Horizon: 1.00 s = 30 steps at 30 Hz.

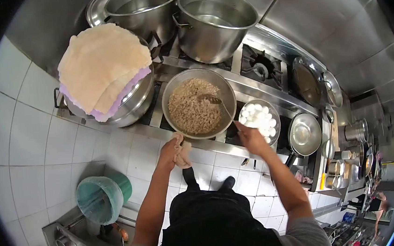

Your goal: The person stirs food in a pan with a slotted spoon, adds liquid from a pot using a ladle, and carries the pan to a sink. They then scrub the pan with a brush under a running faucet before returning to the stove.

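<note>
Pan: wide metal pan (198, 102) in the middle of the frame, on the stove, filled with a browned, crumbly mixture that looks minced.
Ladle: a ladle (213, 100) rests in the pan, its bowl on the mixture and its handle leaning toward the right rim.
Left hand: the left hand (170, 151) grips the pan's near rim through a folded cloth (181, 153), fingers closed on it.
Right hand: the right hand (251, 138) is just right of the pan, near the ladle handle; fingers loosely spread, holding nothing that can be seen.
Progress: the mixture looks evenly browned and fairly dry, so the cooking seems well along; the pan has not left the burner.
Eggs: bowl of white eggs (258, 115) just right of the pan, apparently peeled and untouched.
Around: cloth-covered pot (109, 79) at upper left, two big pots (218, 20) at the top, a green bin (104, 196) at lower left.
Hard to see: any flame under the pan is hidden; the far right counter is small and warped by the lens; whether the right fingertips touch anything cannot be told.
</note>
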Each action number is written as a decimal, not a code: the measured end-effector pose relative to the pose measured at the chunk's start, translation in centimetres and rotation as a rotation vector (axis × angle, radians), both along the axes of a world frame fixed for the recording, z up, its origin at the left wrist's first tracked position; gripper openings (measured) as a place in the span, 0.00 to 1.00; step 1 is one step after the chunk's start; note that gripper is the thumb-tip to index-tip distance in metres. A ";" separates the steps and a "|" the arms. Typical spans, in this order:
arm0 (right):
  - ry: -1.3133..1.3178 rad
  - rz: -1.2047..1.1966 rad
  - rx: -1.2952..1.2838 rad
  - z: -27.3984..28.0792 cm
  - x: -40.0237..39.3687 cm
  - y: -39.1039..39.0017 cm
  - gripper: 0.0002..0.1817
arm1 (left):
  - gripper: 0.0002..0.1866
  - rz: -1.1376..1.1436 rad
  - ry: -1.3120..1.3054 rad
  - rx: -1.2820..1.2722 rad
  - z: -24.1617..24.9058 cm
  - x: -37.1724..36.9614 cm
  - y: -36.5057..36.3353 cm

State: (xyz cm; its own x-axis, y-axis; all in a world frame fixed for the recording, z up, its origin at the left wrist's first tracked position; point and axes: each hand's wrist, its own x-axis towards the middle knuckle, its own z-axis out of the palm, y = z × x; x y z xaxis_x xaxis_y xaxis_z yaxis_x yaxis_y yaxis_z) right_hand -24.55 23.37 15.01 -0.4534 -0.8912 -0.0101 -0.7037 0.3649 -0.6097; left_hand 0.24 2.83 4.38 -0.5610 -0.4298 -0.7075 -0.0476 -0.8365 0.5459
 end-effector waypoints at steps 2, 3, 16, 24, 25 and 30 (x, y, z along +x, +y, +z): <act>-0.058 0.097 0.199 4.0 -1.7 1.0 0.24 | 0.22 0.012 -0.013 -0.004 1.3 -0.1 0.2; -0.091 0.115 0.285 6.0 -1.9 0.9 0.23 | 0.21 0.003 0.012 0.014 2.1 -0.2 0.1; -0.085 0.177 0.316 8.0 -2.3 -0.8 0.20 | 0.20 -0.038 0.161 -0.026 -0.1 0.2 0.0; 0.112 0.208 0.368 2.7 -3.4 -2.7 0.20 | 0.23 -0.002 0.028 0.019 -2.2 0.0 -0.5; 0.048 0.144 0.298 3.4 -2.9 -2.6 0.19 | 0.22 0.004 0.030 0.036 -2.7 0.2 -0.4; -0.014 -0.055 0.112 0.0 -0.5 -3.2 0.20 | 0.25 0.007 0.038 0.014 -2.3 0.2 0.0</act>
State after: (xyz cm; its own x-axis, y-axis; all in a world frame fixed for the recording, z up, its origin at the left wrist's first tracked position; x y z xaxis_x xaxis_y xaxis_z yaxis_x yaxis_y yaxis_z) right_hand -25.08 20.13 14.99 -0.5007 -0.8580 -0.1149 -0.6723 0.4690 -0.5727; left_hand 0.44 2.87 2.07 -0.5843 -0.4243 -0.6918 -0.0214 -0.8441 0.5358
